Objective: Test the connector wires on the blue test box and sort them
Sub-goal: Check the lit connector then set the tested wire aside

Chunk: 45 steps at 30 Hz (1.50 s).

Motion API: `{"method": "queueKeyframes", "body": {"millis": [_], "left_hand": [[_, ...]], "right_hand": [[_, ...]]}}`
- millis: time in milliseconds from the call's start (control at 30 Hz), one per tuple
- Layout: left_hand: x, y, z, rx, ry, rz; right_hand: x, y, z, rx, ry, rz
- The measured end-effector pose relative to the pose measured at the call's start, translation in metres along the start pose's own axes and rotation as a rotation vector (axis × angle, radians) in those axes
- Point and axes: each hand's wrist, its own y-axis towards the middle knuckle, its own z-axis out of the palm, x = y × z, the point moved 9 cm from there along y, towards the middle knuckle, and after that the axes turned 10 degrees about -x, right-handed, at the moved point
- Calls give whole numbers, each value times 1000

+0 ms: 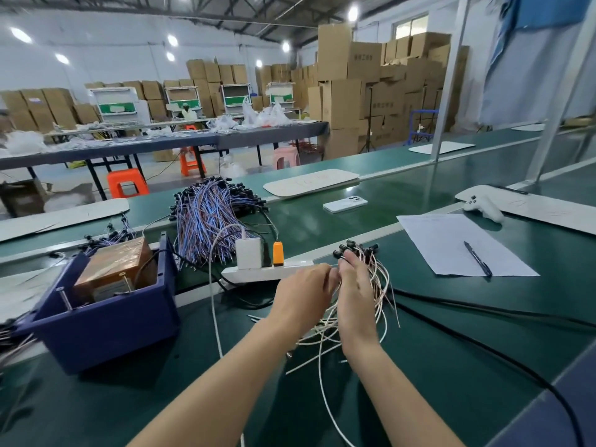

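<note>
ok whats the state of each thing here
left hand, gripping the bundle
right hand, gripping the bundle
bundle, held in both hands
box, open-topped, untouched
pile, loose, untouched
power strip, charger and orange plug in
phone, face down
pen, lying on paper

- I'm looking over my green bench (113, 408) toward a long grey table (161, 146).
- Orange stools (127, 185) and a pink stool (287, 156) stand on the pale floor (161, 185).
- Cardboard boxes (348, 91) are stacked high against the white wall (96, 43).
- Ceiling lamps (172, 40) glare overhead, and a window (411, 25) glows upper right.
</note>
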Motion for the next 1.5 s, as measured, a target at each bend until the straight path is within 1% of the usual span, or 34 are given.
{"method": "queueKeyframes", "body": {"millis": [133, 233, 400, 500, 600, 667, 767, 833, 933, 1067, 1167, 1267, 1333, 1433, 1500], "left_hand": [[27, -18, -39, -10, -65, 14], [54, -41, -75, -34, -146, -11], [108, -96, -139, -88, -135, -12], [142, -131, -171, -67, 9, -9], [184, -165, -199, -43, 156, -66], [216, -184, -216, -33, 268, -136], [269, -214, -239, 13, 508, -282], [296, -232, -250, 59, 654, -317], [324, -253, -258, 104, 796, -339], [329, -262, -250, 132, 934, -291], [327, -259, -247, 137, 988, -279], [328, -256, -248, 134, 958, -282], [322, -252, -255, 55, 856, -307], [305, -244, -279, -226, 538, -404], [283, -234, -292, -398, 336, -393]], "right_hand": [[7, -32, 35, 96, -48, -100], [11, -63, 66, 159, -91, -190], [7, -114, 117, 256, -69, -234], [-3, -148, 155, 359, -82, -240], [-17, -184, 194, 481, -130, -251], [-30, -204, 217, 576, -187, -249], [-57, -230, 243, 788, -317, -180], [-75, -238, 247, 866, -413, -138], [-90, -237, 241, 857, -501, -126], [-88, -234, 238, 817, -463, -135], [-87, -233, 236, 813, -436, -115], [-87, -232, 234, 806, -408, -78], [-87, -232, 234, 815, -391, -53], [-85, -233, 234, 819, -316, -3], [-77, -234, 235, 824, -227, 22]]}}
